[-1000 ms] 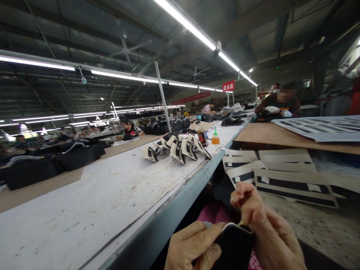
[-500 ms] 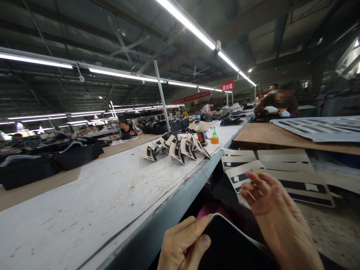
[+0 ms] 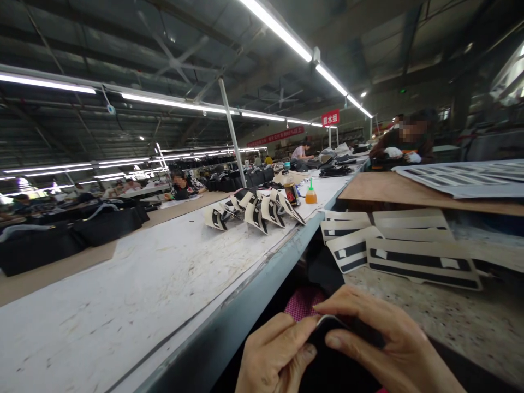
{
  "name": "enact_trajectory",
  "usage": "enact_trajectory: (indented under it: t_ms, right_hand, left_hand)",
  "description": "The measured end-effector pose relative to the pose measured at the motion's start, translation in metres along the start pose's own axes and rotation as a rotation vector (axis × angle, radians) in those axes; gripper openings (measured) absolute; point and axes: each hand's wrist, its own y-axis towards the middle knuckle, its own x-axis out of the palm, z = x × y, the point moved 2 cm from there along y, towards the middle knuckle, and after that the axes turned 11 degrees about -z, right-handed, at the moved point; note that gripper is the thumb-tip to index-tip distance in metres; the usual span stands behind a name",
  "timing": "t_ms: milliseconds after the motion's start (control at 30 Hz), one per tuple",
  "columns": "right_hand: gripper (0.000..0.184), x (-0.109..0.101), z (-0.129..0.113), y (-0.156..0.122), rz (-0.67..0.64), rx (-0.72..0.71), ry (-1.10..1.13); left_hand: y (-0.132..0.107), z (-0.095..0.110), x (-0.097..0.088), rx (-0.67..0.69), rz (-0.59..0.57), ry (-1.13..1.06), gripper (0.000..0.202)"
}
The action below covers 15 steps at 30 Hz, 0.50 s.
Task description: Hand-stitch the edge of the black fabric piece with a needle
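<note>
A black panel with a pale edge (image 3: 333,326) is held low in front of me, most of it dark and cut off by the frame's bottom. My left hand (image 3: 274,355) pinches its left corner between thumb and fingers. On the other side of that corner, my right hand (image 3: 380,335) grips the edge, thumb on the near face and fingers over the top. Beyond my right hand lie several cream panels with black strips (image 3: 426,262) and small white patches. More curved cream-and-black pieces (image 3: 262,213) stand in a cluster on the white table (image 3: 143,295).
A bottle of amber liquid with a green nozzle (image 3: 311,194) stands near the table's blue-grey edge (image 3: 262,295). Right of it is a brown board (image 3: 368,188) bearing a sheet of striped pieces (image 3: 462,177). A gloved co-worker (image 3: 403,142) sits behind. Black bags (image 3: 110,229) line the left.
My right hand has come down and left from above the cream panels and closed on the black panel's edge. My left hand keeps its pinch.
</note>
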Motion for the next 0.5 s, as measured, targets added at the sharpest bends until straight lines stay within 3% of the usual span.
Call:
enact_trajectory:
  t_ms: [100,200,333,433,500]
  right_hand:
    - [0.002,0.004,-0.002,-0.001,-0.032,0.055,0.005]
    - [0.014,0.011,-0.003,0.0,-0.008,0.113,0.004]
    - [0.029,0.017,0.005,0.002,0.152,0.173,0.05]
    - [0.037,0.011,0.02,0.0,0.253,0.271,0.232]
    - [0.042,0.004,0.029,-0.001,0.226,0.257,0.256]
  left_hand:
    - [0.002,0.0,-0.001,-0.001,-0.047,0.023,0.021]
    - [0.003,-0.001,0.001,-0.029,-0.028,0.041,0.015]
    - [0.004,-0.003,0.007,-0.043,0.008,0.011,0.019]
    - [0.002,-0.006,0.008,-0.069,0.069,-0.034,0.022]
    - [0.001,-0.01,0.009,-0.104,0.113,-0.066,0.023]
